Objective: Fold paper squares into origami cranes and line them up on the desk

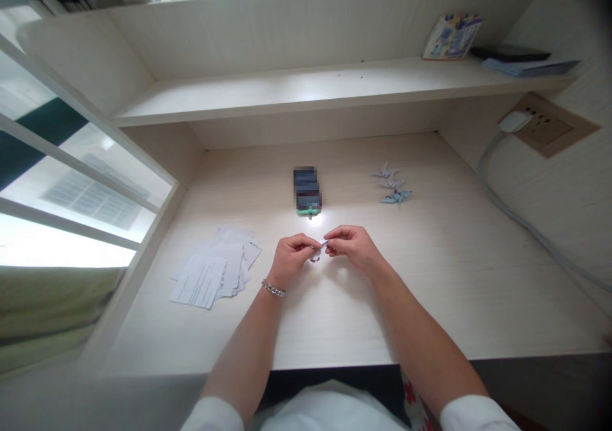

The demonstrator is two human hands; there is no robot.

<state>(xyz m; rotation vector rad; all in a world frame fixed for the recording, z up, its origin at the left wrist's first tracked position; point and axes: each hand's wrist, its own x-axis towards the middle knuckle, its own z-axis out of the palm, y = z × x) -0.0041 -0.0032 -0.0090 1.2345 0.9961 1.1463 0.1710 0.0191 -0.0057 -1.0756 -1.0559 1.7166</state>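
Between my two hands is a small folded piece of white paper (317,252), with a little red on its lower edge. My left hand (296,254), with a silver chain bracelet at its wrist, pinches the paper's left side. From the right, my right hand (352,246) grips its upper corner between thumb and fingers. Much of the paper is hidden by fingertips, so its exact shape is unclear. Just beyond my hands lies a phone (307,190) in a green-edged case, its screen blurred. Folded paper cranes (393,182), two whitish and one blue, rest farther back on the right.
Loose printed paper sheets (205,278) overlap on the desk (335,329) to my left. A shelf (287,96) spans the back, carrying a colourful packet (452,36) and a dark flat item (511,53). At right, a cable runs from a plug (515,122) down along the desk.
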